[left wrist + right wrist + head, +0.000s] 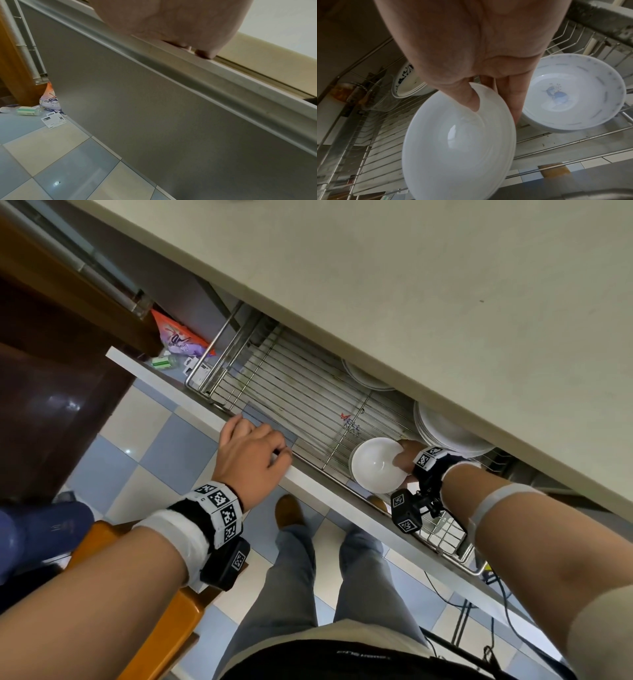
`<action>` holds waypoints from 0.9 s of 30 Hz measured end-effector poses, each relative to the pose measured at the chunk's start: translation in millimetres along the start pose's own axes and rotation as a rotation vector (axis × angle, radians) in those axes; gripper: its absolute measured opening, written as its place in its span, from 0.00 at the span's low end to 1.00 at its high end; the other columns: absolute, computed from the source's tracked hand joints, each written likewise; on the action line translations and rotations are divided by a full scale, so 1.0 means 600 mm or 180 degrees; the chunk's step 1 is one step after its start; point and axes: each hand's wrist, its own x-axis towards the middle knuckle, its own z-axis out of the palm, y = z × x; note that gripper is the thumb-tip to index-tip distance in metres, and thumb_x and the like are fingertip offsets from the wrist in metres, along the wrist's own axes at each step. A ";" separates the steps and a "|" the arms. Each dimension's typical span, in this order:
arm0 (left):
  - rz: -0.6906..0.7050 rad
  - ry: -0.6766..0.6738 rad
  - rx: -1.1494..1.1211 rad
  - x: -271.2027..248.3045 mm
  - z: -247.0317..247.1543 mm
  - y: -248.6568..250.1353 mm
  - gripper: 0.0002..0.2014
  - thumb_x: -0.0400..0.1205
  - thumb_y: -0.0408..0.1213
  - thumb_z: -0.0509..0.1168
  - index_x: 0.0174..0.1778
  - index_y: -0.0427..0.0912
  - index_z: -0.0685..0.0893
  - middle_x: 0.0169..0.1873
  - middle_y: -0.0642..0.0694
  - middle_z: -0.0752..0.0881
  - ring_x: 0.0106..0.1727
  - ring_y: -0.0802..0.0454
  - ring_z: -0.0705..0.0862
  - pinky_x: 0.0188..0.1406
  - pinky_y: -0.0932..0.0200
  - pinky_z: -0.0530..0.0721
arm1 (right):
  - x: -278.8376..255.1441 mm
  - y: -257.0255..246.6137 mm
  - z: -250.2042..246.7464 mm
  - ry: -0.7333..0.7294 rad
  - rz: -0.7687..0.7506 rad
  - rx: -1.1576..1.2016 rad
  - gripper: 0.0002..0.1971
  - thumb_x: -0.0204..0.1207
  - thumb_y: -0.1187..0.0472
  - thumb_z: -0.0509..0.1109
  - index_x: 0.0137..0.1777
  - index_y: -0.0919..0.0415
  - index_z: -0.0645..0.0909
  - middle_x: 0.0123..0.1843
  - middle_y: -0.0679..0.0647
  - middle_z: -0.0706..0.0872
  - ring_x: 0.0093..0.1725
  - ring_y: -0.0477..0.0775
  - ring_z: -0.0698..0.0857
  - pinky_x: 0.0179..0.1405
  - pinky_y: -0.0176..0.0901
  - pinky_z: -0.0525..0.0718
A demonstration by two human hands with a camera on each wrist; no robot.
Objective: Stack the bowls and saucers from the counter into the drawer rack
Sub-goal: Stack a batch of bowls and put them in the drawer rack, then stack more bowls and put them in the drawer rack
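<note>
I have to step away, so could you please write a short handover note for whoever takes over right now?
Left hand: grips the drawer front; drawer is open.
Right hand: pinches a white bowl by its rim, thumb inside, low over the rack.
In the rack: patterned bowl beside the held one, another dish stack further back.
Done: some dishes stored.
Left: set this bowl down; the visible stretch of counter shows no dishes, so check the rest.

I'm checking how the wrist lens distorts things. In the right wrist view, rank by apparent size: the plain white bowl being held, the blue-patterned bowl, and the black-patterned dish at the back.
1. Plain white bowl, though nearest the camera, so its true size is unsure.
2. Blue-patterned bowl.
3. Black-patterned dish, farthest and partly hidden.
</note>
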 end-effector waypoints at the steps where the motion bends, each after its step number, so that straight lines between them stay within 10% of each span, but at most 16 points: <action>1: 0.0004 -0.0028 0.0012 0.000 -0.001 0.000 0.12 0.85 0.51 0.54 0.35 0.58 0.74 0.36 0.59 0.78 0.48 0.53 0.74 0.83 0.48 0.54 | -0.004 -0.002 -0.003 -0.0018 0.0032 0.0001 0.29 0.79 0.68 0.65 0.81 0.63 0.67 0.77 0.67 0.75 0.71 0.69 0.81 0.64 0.63 0.86; 12: -0.0037 -0.0907 0.0162 0.011 -0.039 0.003 0.17 0.85 0.60 0.49 0.41 0.58 0.78 0.45 0.57 0.81 0.59 0.49 0.76 0.81 0.47 0.54 | -0.123 -0.008 -0.056 0.0305 -0.0100 0.0521 0.25 0.80 0.65 0.68 0.77 0.65 0.73 0.76 0.66 0.78 0.63 0.61 0.82 0.70 0.61 0.81; 17: -0.0034 -0.1418 0.0077 0.026 -0.069 0.000 0.17 0.85 0.63 0.50 0.41 0.61 0.79 0.46 0.58 0.82 0.62 0.50 0.75 0.77 0.47 0.58 | -0.191 -0.015 -0.062 0.0278 -0.0188 0.1074 0.21 0.79 0.61 0.71 0.71 0.60 0.79 0.69 0.60 0.85 0.54 0.57 0.84 0.59 0.55 0.87; 27: 0.0174 -0.2038 -0.1374 0.086 -0.138 -0.054 0.08 0.81 0.42 0.66 0.42 0.43 0.87 0.52 0.46 0.92 0.56 0.46 0.89 0.64 0.46 0.84 | -0.326 -0.140 0.016 0.0390 -0.0758 0.1498 0.12 0.77 0.54 0.75 0.59 0.52 0.82 0.59 0.54 0.91 0.49 0.54 0.93 0.41 0.41 0.87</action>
